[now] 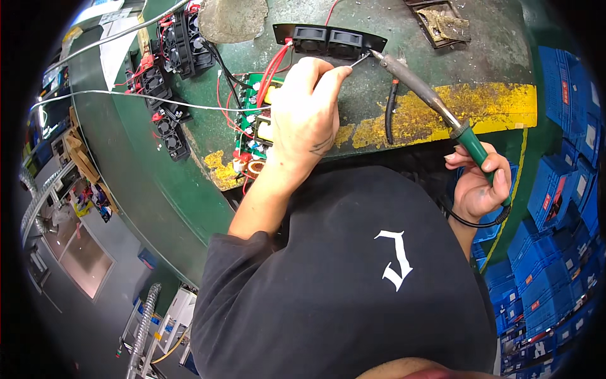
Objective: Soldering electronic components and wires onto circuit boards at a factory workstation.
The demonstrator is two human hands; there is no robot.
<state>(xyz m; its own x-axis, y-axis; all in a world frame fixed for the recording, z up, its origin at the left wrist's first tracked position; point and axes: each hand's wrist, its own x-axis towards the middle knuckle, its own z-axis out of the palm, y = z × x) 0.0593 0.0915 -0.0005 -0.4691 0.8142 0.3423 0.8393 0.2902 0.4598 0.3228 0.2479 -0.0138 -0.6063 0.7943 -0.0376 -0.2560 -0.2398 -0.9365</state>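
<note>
My right hand (478, 189) grips the green handle of a soldering iron (420, 85). Its tip reaches the right end of a black panel with two small fans (328, 42). Between the fingertips of my left hand (308, 110) is a thin silvery solder wire (361, 60), whose end meets the iron's tip. Under and beside that hand lies a green circuit board (252, 126) with red wires, partly hidden by the hand. Red leads (270, 74) run from the board to the panel's left end.
Several black fans (170, 136) with red wires lie on the bench's left side. A black cable piece (391, 114) rests on the worn yellow strip (505, 104). A grimy metal tray (442, 24) sits at the far right. Blue crates (546, 265) are stacked right of the bench.
</note>
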